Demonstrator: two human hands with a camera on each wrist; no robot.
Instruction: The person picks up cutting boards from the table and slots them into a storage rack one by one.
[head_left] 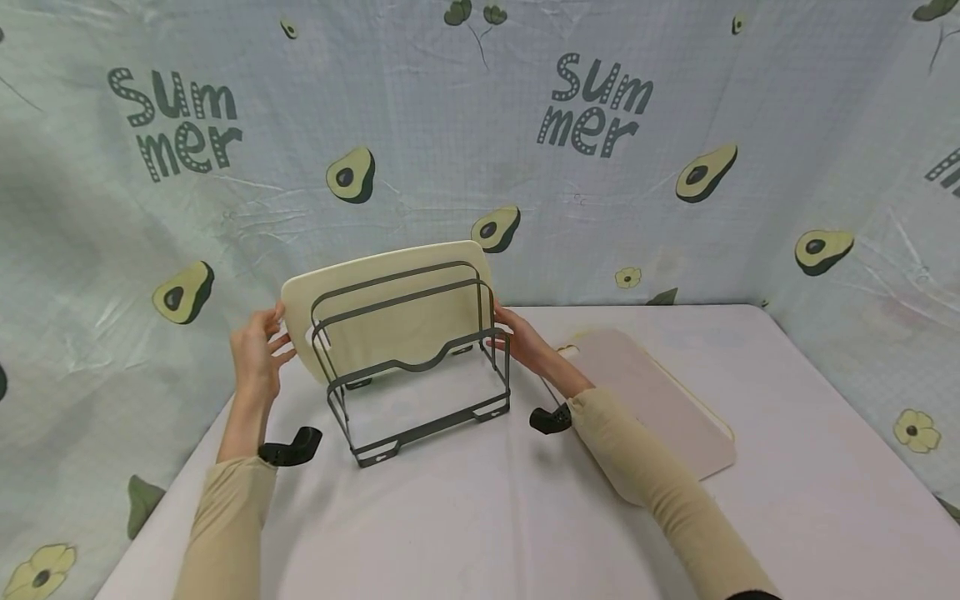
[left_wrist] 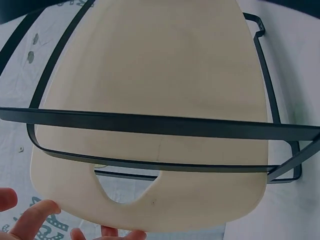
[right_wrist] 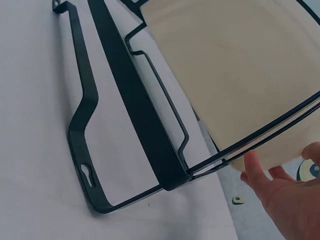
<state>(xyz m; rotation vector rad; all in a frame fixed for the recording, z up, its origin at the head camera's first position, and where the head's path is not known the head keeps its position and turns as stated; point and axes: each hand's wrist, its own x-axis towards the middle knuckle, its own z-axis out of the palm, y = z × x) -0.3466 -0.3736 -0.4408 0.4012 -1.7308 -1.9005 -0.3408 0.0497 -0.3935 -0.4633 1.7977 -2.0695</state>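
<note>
- Cream board (head_left: 405,333): stands upright at far side of black wire rack (left_wrist: 160,125), behind tall hoops; long axis left to right, handle opening at left end.
- Wire rack: holds cream board; stands on white table (head_left: 420,533).
- Left hand (head_left: 257,354): apart from right, fingers spread, touching board's left end.
- Right hand (head_left: 525,340): at right end, beside hoops; cannot tell whether clamped.
- Pinkish board (head_left: 652,392): lies flat, right; long axis far-left to near-right.

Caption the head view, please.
Left hand and right hand flank a cream cutting board behind two hoops of a dark metal rack.
</note>
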